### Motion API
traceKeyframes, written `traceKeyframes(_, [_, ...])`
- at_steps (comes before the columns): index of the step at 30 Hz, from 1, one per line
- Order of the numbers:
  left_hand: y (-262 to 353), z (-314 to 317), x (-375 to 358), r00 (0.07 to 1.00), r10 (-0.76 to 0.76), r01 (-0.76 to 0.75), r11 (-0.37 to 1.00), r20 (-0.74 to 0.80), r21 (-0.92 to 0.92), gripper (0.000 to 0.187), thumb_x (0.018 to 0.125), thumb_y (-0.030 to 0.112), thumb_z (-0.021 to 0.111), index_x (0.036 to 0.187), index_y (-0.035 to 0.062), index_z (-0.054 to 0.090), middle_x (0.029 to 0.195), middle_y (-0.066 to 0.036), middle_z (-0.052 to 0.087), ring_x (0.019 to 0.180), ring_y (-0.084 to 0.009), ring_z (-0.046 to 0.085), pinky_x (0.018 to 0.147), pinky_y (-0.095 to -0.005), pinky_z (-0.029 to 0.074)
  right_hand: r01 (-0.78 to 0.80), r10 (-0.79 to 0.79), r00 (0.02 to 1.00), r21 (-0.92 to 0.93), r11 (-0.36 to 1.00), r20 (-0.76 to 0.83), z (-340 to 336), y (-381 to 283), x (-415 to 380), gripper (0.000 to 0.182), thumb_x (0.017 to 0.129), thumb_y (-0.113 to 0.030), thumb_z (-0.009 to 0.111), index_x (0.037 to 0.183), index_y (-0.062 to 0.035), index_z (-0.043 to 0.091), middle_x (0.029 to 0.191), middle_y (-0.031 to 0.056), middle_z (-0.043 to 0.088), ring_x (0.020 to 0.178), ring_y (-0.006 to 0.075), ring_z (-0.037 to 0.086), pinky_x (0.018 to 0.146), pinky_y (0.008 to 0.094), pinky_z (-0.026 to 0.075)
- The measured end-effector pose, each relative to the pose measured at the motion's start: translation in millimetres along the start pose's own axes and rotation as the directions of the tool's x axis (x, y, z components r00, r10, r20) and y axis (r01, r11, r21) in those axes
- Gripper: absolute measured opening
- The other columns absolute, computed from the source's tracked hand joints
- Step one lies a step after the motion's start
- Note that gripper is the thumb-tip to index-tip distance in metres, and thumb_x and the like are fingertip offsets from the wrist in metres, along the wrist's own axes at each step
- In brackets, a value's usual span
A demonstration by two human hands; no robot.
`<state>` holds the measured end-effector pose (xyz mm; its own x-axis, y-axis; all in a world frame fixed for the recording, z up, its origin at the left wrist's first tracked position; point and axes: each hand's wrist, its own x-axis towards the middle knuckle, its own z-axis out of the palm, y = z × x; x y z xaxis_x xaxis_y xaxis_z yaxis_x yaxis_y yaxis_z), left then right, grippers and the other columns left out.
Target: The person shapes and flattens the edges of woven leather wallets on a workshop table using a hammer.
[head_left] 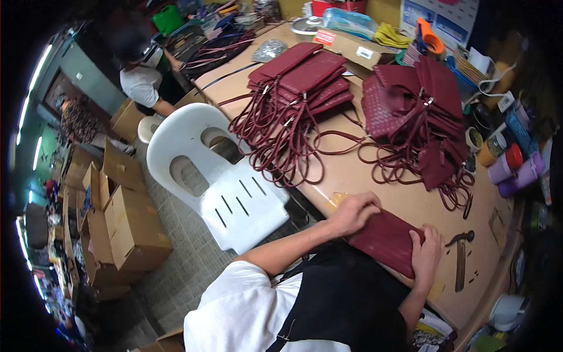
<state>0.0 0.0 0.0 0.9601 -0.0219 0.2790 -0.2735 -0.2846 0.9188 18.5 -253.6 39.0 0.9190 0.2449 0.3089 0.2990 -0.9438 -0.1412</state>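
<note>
A flat maroon leather pouch (384, 240) lies at the table edge right in front of my body. My left hand (355, 212) is at its far left corner, fingers curled inward and closed on that edge. Around the right end of the pouch, my right hand (428, 251) is closed, with the thumb on top and the fingers along the far side. The undersides of the fingertips are hidden. A hammer (461, 261) with a wooden handle rests just right of my right hand, near several small dark bits.
Two piles of maroon bags, a left pile (305, 76) and a right pile (399, 105), have looped straps trailing over the table (340, 164). A white plastic chair (234, 205) stands left, cardboard boxes (138, 229) beyond. Another person (141, 82) works at the back.
</note>
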Motion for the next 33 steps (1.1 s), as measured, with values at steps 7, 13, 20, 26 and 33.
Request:
traceKeyframes(7, [1,-4,-11,0.932,-0.237,0.347,0.806,0.276,-0.48,0.027,0.096,0.018,0.059,0.117,0.0029,0.05,0.089,-0.001,0.062,0.074,-0.0075,0.058,0.067,-0.0218,0.047,-0.271,0.323,0.94,0.81,0.519,0.108,40,47,-17,0.038,0.101,-0.026,0.048,0.073,0.0001,0.046,0.062,0.0018,0.041,0.061,0.0146,0.04,0.059,0.0317,0.036])
traceKeyframes(13, [64,-68,10,0.822,-0.362,0.506,0.819,0.44,-0.27,0.04,0.094,0.017,0.061,0.127,0.0009,0.046,0.094,-0.005,0.066,0.069,-0.0104,0.066,0.056,-0.0224,0.052,-0.265,0.325,0.938,0.849,0.456,0.118,36,40,-18,0.029,0.102,-0.021,0.047,0.079,-0.0022,0.048,0.068,-0.0008,0.044,0.059,0.0081,0.04,0.057,0.0241,0.038])
traceKeyframes(20, [71,-185,121,0.925,-0.045,-0.144,0.878,-0.378,-0.457,0.026,0.095,0.014,0.059,0.114,0.0009,0.049,0.094,-0.009,0.063,0.071,-0.0133,0.064,0.053,-0.0224,0.051,-0.3,0.274,0.944,0.829,0.472,0.186,51,35,-26,0.017,0.097,-0.013,0.055,0.084,-0.0015,0.052,0.067,-0.001,0.048,0.059,0.0055,0.044,0.053,0.0221,0.037])
traceKeyframes(26, [-55,-235,167,0.745,-0.05,0.124,0.99,-0.665,0.064,0.09,0.081,0.025,0.078,0.146,0.0014,0.021,0.119,-0.013,0.056,0.096,-0.0261,0.064,0.075,-0.0319,0.055,-0.291,0.271,0.95,0.747,0.598,0.153,43,25,-26,0.016,0.095,-0.013,0.057,0.086,0.0002,0.054,0.067,0.0003,0.05,0.059,0.0069,0.044,0.054,0.0232,0.037])
traceKeyframes(33, [-34,-249,153,0.699,0.494,0.303,0.45,-0.517,0.84,0.038,0.076,0.022,0.073,0.113,0.0112,0.068,0.116,-0.017,0.057,0.109,-0.0351,0.053,0.089,-0.045,0.046,-0.276,0.24,0.959,0.679,0.681,0.15,42,21,-24,0.016,0.094,-0.014,0.059,0.087,0.0003,0.056,0.068,0.0034,0.054,0.06,0.01,0.048,0.056,0.0268,0.04])
